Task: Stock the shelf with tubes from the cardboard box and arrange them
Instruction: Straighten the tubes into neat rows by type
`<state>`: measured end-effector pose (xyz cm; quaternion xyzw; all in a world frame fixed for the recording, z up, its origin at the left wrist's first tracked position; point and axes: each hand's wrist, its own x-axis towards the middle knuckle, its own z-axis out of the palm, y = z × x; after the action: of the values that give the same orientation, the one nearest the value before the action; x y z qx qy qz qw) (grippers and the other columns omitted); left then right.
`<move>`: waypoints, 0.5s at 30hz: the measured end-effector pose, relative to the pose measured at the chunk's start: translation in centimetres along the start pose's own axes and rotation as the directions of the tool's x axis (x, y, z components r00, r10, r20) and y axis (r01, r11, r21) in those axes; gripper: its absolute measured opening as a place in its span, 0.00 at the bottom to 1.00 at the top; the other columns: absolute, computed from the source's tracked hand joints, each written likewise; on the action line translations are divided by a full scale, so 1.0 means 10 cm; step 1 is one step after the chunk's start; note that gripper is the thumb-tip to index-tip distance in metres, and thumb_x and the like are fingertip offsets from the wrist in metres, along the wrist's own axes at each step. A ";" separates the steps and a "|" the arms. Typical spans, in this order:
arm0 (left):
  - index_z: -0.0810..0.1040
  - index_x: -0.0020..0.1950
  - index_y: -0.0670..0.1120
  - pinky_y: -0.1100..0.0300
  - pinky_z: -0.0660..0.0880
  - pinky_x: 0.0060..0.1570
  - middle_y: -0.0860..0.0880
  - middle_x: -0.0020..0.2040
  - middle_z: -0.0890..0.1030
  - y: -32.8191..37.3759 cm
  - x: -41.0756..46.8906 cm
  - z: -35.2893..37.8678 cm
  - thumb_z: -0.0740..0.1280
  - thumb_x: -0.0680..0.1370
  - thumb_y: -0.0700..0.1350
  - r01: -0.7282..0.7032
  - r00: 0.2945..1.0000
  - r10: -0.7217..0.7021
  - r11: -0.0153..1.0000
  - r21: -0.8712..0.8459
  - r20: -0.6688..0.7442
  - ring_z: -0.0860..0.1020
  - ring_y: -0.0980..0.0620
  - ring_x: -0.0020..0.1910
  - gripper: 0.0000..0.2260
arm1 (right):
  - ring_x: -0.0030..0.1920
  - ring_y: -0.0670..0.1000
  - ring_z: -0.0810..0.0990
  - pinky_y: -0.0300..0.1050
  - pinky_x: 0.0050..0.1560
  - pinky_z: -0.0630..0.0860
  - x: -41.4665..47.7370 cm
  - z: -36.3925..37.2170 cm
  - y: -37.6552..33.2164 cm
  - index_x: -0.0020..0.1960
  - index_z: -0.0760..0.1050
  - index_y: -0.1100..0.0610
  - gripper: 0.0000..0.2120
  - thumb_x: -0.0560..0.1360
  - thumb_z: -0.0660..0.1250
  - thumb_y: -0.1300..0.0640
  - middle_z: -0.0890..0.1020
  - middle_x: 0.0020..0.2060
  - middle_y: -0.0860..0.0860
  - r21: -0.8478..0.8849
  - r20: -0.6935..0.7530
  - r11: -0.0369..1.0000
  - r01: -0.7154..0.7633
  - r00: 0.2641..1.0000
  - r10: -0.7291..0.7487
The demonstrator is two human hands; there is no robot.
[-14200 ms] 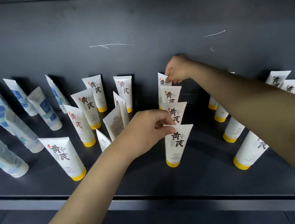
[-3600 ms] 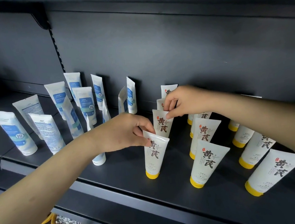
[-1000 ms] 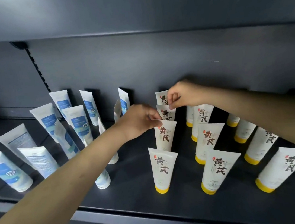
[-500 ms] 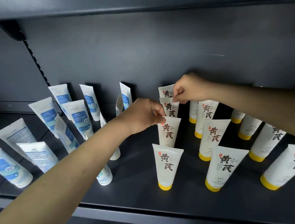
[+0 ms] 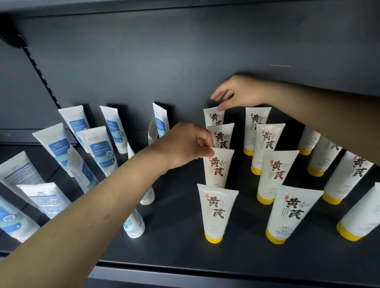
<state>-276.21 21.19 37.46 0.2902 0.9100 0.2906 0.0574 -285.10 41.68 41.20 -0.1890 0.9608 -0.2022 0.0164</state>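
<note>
shelf [image 5: 184, 229]: yellow-capped tubes [image 5: 291, 212] standing in columns, stocking we judge nearly done; our left hand [image 5: 184, 144] pinches mid-column tube [image 5: 219, 167], right hand [image 5: 237, 93], fingers loose, touches rear tube [image 5: 214, 118].

"黄芪" on yellow-capped tubes [image 5: 216, 209], "控" on blue tubes [image 5: 101, 151]

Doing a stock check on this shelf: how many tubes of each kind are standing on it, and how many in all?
Yellow-cap tubes: 14 (two show only their caps at the right edge)
Blue-label tubes: 12 (two are mostly hidden)
Total: 26
</note>
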 end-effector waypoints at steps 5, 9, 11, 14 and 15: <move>0.81 0.41 0.47 0.66 0.73 0.44 0.51 0.41 0.81 -0.02 0.01 0.00 0.72 0.73 0.43 -0.021 1.000 0.021 1.000 0.004 -0.002 0.78 0.57 0.40 0.02 | 0.46 0.49 0.82 0.43 0.51 0.77 0.12 0.10 0.02 0.51 0.82 0.56 0.11 0.69 0.75 0.57 0.85 0.46 0.51 -0.227 -0.021 0.974 0.000 1.000 -0.005; 0.81 0.42 0.47 0.67 0.72 0.43 0.51 0.40 0.81 -0.02 0.01 0.00 0.72 0.74 0.43 -0.033 0.999 0.033 0.999 0.010 -0.003 0.77 0.59 0.38 0.01 | 0.42 0.52 0.82 0.45 0.48 0.77 0.14 0.14 0.04 0.43 0.82 0.55 0.06 0.66 0.76 0.56 0.85 0.41 0.50 -0.348 -0.126 0.937 -0.033 0.992 -0.012; 0.81 0.42 0.47 0.67 0.72 0.43 0.52 0.40 0.80 -0.02 0.01 0.00 0.71 0.74 0.44 -0.036 0.999 0.036 0.999 0.027 -0.004 0.77 0.59 0.39 0.02 | 0.41 0.53 0.82 0.46 0.47 0.78 0.14 0.16 0.07 0.40 0.82 0.54 0.05 0.66 0.76 0.56 0.85 0.39 0.50 -0.357 -0.164 0.932 -0.058 0.986 -0.001; 0.82 0.43 0.46 0.64 0.73 0.45 0.51 0.41 0.81 -0.02 0.02 0.01 0.71 0.74 0.44 -0.035 0.999 0.035 0.999 0.034 -0.005 0.78 0.56 0.41 0.02 | 0.40 0.52 0.82 0.45 0.47 0.78 0.13 0.17 0.09 0.39 0.82 0.54 0.04 0.66 0.76 0.58 0.85 0.38 0.50 -0.325 -0.197 0.944 -0.058 0.980 -0.007; 0.82 0.43 0.46 0.64 0.73 0.45 0.51 0.41 0.81 -0.02 0.02 0.01 0.71 0.74 0.44 -0.034 0.999 0.034 0.999 0.034 -0.003 0.78 0.56 0.41 0.02 | 0.41 0.51 0.83 0.44 0.47 0.78 0.13 0.18 0.08 0.40 0.82 0.55 0.04 0.66 0.76 0.58 0.85 0.39 0.50 -0.315 -0.200 0.948 -0.051 0.980 -0.014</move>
<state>-276.42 21.21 37.26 0.3060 0.9098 0.2766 0.0458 -286.37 41.22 39.27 -0.1587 0.9793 -0.0622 -0.1090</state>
